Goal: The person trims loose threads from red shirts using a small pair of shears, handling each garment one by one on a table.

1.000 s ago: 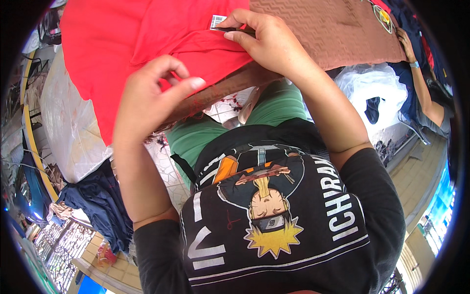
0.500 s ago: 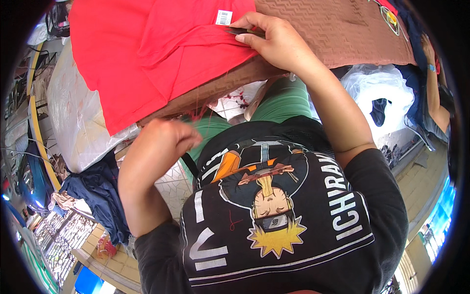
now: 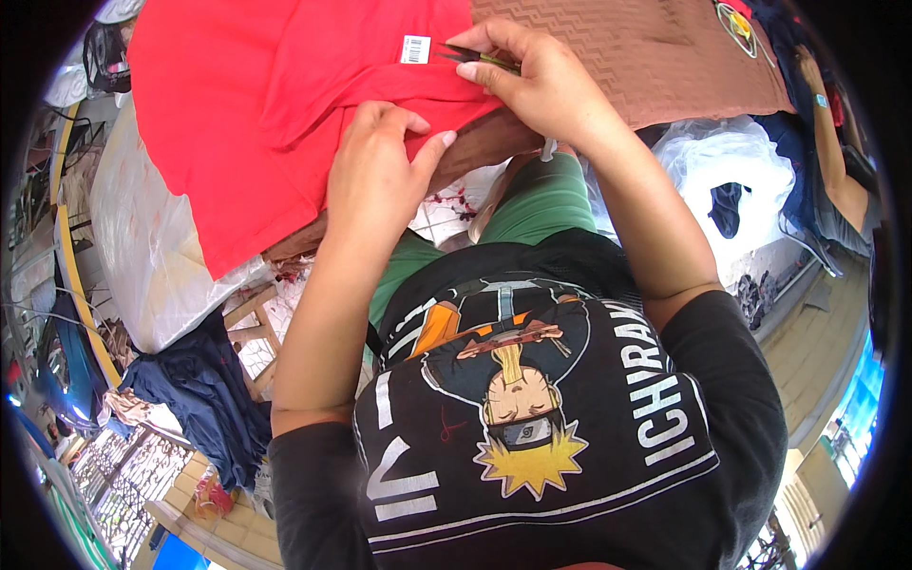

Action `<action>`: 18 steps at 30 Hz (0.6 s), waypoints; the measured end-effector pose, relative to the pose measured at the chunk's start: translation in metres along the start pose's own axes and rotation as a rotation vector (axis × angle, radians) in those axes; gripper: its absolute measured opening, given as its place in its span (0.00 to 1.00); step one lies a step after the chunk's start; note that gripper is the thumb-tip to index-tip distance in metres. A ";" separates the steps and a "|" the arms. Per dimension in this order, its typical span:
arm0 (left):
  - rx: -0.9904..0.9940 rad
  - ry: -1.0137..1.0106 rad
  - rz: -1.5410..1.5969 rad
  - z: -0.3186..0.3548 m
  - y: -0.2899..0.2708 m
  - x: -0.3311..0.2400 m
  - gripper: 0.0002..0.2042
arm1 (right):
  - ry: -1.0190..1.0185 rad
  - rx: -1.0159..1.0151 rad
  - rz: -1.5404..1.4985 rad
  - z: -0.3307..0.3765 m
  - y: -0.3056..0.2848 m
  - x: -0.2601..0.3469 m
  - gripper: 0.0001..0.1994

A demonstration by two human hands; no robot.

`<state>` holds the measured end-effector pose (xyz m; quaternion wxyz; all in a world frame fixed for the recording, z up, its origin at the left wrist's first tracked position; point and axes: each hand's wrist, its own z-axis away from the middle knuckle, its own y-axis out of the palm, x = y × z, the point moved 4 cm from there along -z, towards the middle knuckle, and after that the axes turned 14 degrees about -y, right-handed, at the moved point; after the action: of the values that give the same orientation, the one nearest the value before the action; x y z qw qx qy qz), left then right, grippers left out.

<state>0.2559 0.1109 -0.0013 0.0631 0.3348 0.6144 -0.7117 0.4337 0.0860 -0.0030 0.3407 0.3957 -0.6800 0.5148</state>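
Note:
A red cloth garment (image 3: 237,123) lies spread over the far left of a brown patterned padded cover (image 3: 646,57). A small white printed label (image 3: 415,49) sits on the red cloth. My left hand (image 3: 375,166) rests at the garment's near edge, thumb held apart from the fingers, which lie on the cloth. In my right hand (image 3: 551,81) is a pair of dark thread snips (image 3: 461,51), pinched between thumb and fingers. Their pointed blades face left, just beside the label and over the red cloth.
Clear plastic sheeting (image 3: 142,247) and dark blue cloth (image 3: 204,370) are at the left. A white plastic bag (image 3: 750,161) stands at the right. Yellow and pale cords (image 3: 741,24) lie at the cover's far right. Another person's arm (image 3: 826,123) shows beyond.
My left hand has moved from near my lap up and right onto the red cloth's edge. The snips stay in my right hand, their blades now more apart.

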 end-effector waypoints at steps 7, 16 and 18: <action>0.183 0.016 0.251 0.010 -0.028 0.016 0.06 | -0.077 0.035 0.203 0.008 -0.007 -0.009 0.14; 0.608 0.161 -0.096 0.032 -0.079 -0.001 0.07 | -0.194 -0.109 0.142 -0.001 -0.007 0.006 0.12; 0.369 0.233 0.047 0.002 -0.069 -0.010 0.07 | -0.149 -0.054 0.190 -0.007 0.003 0.011 0.11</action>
<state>0.2286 0.1224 0.0615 -0.0542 0.4348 0.4691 -0.7668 0.4264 0.0909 0.0073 0.2494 0.3573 -0.7514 0.4955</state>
